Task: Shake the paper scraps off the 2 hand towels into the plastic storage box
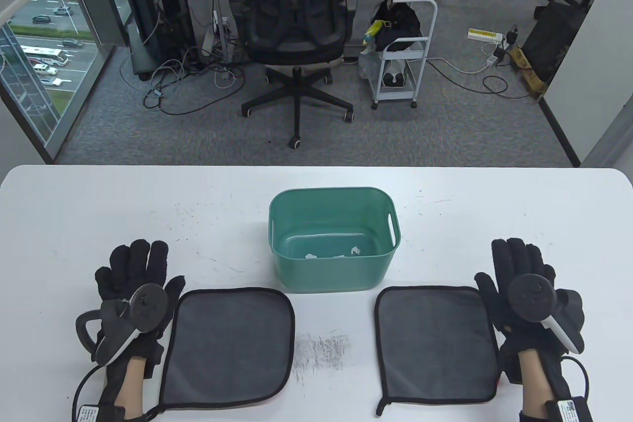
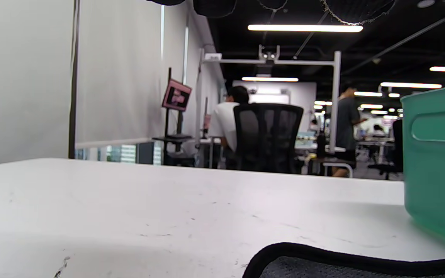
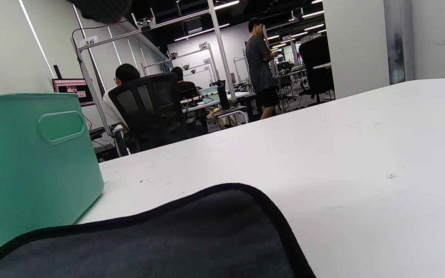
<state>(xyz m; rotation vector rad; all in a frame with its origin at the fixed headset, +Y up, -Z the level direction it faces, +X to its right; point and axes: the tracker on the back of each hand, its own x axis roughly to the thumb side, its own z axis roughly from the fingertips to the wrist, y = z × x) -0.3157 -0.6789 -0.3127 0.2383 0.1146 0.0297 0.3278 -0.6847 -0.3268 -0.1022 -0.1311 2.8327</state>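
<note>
Even, bright overhead light; worktop (image 1: 148, 204) white, near glare. Soft shadows just beside the green box (image 1: 331, 239). Wrist views: ceiling strip lights bloom, foreground towel edges blurred. Table-view edges bow.

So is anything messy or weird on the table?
Only a patch of dark scratchy marks on the white table between the two flat grey hand towels. White paper scraps lie inside the green plastic box, where they belong.

The 2 hand towels, left (image 1: 227, 345) and right (image 1: 435, 343), are dark grey matt cloth with a soft nap and black stitched edging. The storage box (image 1: 332, 276) is smooth teal plastic with a slight sheen, holding white paper scraps (image 1: 354, 250). The table (image 1: 99, 214) is smooth white, scuffed with dark marks.
</note>
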